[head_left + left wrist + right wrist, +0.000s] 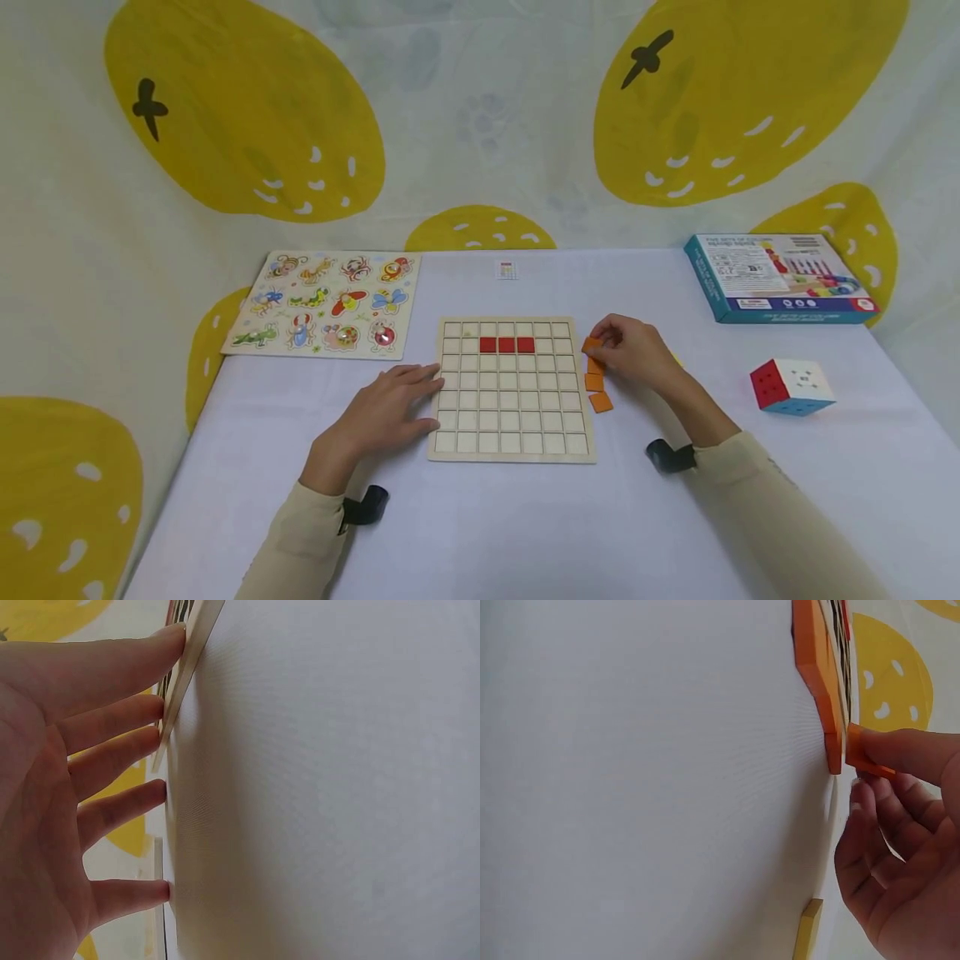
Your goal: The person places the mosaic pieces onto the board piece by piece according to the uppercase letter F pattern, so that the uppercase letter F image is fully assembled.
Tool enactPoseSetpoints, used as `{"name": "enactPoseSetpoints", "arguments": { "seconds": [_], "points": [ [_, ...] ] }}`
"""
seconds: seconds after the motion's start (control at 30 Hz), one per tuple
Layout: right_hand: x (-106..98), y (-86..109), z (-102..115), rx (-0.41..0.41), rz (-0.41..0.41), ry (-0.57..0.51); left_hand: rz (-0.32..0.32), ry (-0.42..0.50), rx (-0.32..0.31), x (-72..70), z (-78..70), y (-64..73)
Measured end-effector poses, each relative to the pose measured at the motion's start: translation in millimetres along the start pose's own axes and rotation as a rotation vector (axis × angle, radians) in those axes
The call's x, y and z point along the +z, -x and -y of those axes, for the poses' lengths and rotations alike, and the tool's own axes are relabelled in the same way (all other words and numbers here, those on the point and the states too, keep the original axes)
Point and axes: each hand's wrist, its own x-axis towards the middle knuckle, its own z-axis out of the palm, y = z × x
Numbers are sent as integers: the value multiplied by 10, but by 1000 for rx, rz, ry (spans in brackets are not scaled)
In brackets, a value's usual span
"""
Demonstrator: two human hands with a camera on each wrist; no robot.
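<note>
Right of centre, the right hand [636,352] pinches an orange tile [590,343], best gripped by its edges, while the left hand [386,408], fingers spread against the grid board [510,457], should steady it.

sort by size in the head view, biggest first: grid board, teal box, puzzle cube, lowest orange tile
1. Grid board
2. Teal box
3. Puzzle cube
4. Lowest orange tile

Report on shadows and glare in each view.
Head: fairly even light, with small glints on the animal puzzle board; left wrist: dimmer, a soft shadow on the white tabletop along the grid board; right wrist: a soft shadow between the orange tiles and the yellow piece.
</note>
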Motion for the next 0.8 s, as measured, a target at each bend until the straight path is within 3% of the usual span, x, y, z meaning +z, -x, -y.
{"name": "enactPoseSetpoints", "arguments": {
  "seconds": [0.33,0.5,0.8],
  "points": [
    [-95,21,52,-6,-67,-121,13,3,-11,-2,-12,-4],
    [-90,22,98,6,-78,-139,17,4,-10,12,-2,-4],
    [-59,13,130,-52,-115,-128,11,-7,-11,3,-5,-2]
  ]
}}
